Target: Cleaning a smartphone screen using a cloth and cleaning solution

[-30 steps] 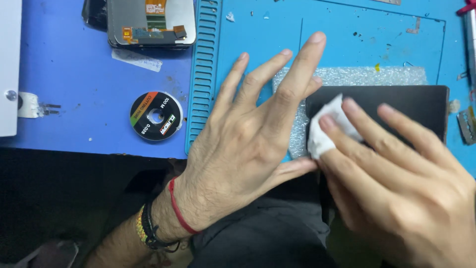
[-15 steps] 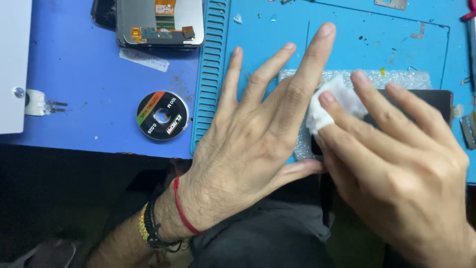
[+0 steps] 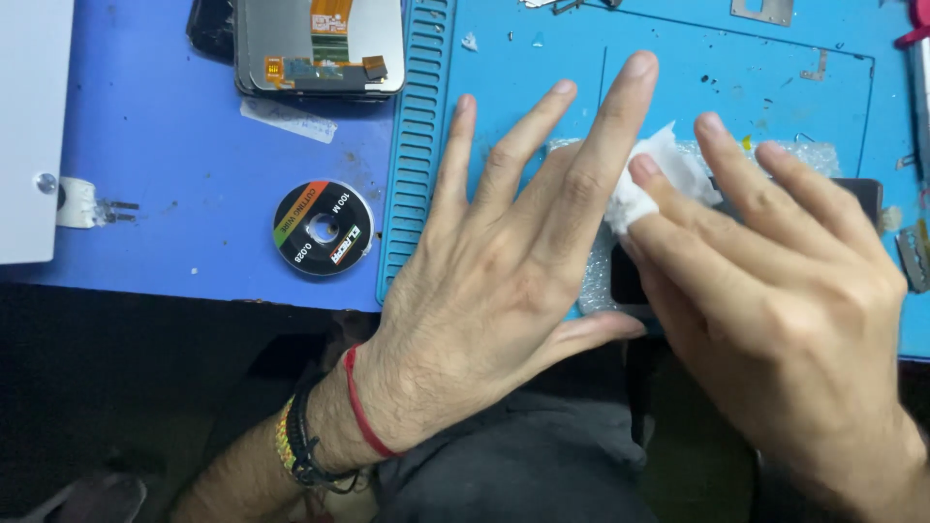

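Observation:
My left hand (image 3: 504, 252) lies flat with fingers spread on a sheet of bubble wrap (image 3: 823, 155) and the left end of a black phone screen (image 3: 862, 194) on the blue mat (image 3: 756, 68). My right hand (image 3: 775, 281) presses a small white wipe (image 3: 664, 169) onto the screen under its fingers. Most of the black screen is hidden under both hands; only its right end and a bit of its left edge show.
A black spool of cutting wire (image 3: 323, 228) lies on the purple mat (image 3: 165, 145) left of a ribbed blue strip (image 3: 417, 145). An opened phone frame with orange flex (image 3: 320, 44) sits at the top. A white device (image 3: 34, 126) is at the left edge. Small metal parts lie at the right.
My right hand has slid the white wipe up and left along the black screen, so less of the screen shows. My left hand stayed flat in place.

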